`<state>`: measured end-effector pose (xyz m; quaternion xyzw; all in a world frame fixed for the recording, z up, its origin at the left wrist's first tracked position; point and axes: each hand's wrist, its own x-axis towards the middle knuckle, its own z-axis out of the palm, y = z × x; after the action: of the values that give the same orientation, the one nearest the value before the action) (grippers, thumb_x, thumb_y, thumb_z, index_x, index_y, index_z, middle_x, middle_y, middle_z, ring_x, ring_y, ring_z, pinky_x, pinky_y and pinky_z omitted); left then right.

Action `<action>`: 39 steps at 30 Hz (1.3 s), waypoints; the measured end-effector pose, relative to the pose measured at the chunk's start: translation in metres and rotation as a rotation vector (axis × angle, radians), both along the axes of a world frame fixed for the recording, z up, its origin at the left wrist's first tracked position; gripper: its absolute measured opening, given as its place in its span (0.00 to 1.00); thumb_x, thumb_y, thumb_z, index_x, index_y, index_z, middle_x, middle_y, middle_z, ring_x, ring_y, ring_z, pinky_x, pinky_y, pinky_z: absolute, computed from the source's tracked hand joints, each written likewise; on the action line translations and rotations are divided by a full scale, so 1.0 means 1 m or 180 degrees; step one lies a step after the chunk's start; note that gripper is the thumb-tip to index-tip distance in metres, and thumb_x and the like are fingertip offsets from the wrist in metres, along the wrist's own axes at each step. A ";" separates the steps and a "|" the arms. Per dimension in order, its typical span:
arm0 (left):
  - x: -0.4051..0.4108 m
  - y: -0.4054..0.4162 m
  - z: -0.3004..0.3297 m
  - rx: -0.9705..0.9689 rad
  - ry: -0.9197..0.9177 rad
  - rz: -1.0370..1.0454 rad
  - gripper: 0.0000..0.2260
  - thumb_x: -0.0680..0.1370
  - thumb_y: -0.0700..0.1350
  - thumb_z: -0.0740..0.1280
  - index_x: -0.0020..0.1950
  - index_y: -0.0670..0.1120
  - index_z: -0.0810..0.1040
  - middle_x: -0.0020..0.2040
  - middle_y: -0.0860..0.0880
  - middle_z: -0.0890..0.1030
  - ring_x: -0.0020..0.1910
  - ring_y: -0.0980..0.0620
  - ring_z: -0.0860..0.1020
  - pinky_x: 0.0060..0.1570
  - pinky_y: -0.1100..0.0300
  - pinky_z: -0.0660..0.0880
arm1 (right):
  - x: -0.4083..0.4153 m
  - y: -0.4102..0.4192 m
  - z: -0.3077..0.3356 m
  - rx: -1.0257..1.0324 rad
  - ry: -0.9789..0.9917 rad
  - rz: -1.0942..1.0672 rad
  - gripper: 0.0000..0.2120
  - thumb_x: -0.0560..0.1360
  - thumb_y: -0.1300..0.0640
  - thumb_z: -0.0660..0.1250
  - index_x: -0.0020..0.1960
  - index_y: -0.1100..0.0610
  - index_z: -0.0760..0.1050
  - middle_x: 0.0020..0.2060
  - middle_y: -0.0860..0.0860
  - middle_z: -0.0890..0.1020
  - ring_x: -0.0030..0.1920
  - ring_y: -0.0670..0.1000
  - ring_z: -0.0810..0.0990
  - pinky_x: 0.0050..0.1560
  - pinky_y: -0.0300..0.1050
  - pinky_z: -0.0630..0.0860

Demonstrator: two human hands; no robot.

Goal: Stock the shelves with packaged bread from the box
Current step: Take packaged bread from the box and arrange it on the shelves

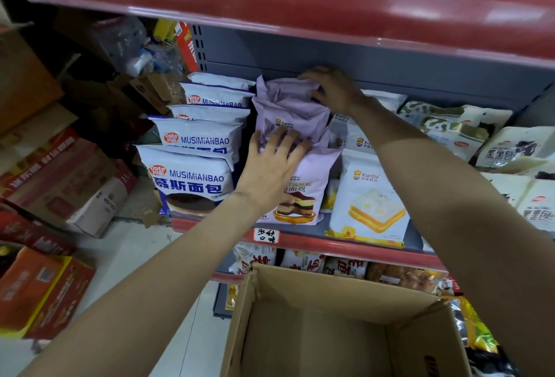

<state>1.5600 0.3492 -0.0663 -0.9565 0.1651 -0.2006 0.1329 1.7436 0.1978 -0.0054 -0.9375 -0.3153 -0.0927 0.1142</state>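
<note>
A row of lilac bread packs [292, 109] stands on the grey shelf [303, 228], between white-and-blue Musimianbao packs [195, 172] and white XianDu packs [368, 196]. My left hand [270, 166] lies flat with fingers spread on the front lilac packs. My right hand [333, 88] reaches to the back of the row and grips the top of the rearmost lilac pack. The open cardboard box [315, 325] sits below the shelf; its visible inside shows no packs.
A red shelf edge [300, 1] hangs close overhead. Cream and green bread packs [468, 133] fill the shelf's right side. Snack packs [330, 265] sit on the lower shelf. Stacked cartons [60, 184] and an orange box [39, 292] crowd the floor at left.
</note>
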 end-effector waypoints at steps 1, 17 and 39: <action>0.000 0.000 0.000 -0.0009 -0.0012 0.0006 0.51 0.54 0.66 0.76 0.68 0.48 0.56 0.68 0.45 0.71 0.68 0.43 0.69 0.63 0.40 0.66 | 0.000 0.001 0.001 -0.0001 0.0054 -0.0024 0.20 0.72 0.64 0.67 0.64 0.60 0.73 0.60 0.60 0.77 0.60 0.60 0.74 0.61 0.50 0.70; 0.005 -0.001 0.012 0.0022 0.0413 -0.0015 0.49 0.61 0.69 0.71 0.74 0.49 0.56 0.72 0.46 0.62 0.71 0.43 0.60 0.69 0.37 0.54 | -0.009 -0.027 -0.003 -0.0184 -0.0158 0.0022 0.18 0.76 0.67 0.62 0.63 0.56 0.76 0.56 0.62 0.79 0.56 0.63 0.76 0.55 0.50 0.73; 0.158 0.011 0.079 0.0360 0.0794 -0.0690 0.26 0.75 0.61 0.65 0.69 0.53 0.69 0.64 0.47 0.76 0.62 0.44 0.73 0.57 0.56 0.67 | -0.004 -0.054 -0.002 0.0382 -0.0737 0.0130 0.19 0.74 0.62 0.66 0.65 0.56 0.73 0.62 0.57 0.75 0.61 0.58 0.74 0.59 0.46 0.69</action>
<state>1.7184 0.3602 0.0123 -0.9415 0.2936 -0.0839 0.1426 1.7400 0.1440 -0.0070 -0.9054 -0.3392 -0.2167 0.1347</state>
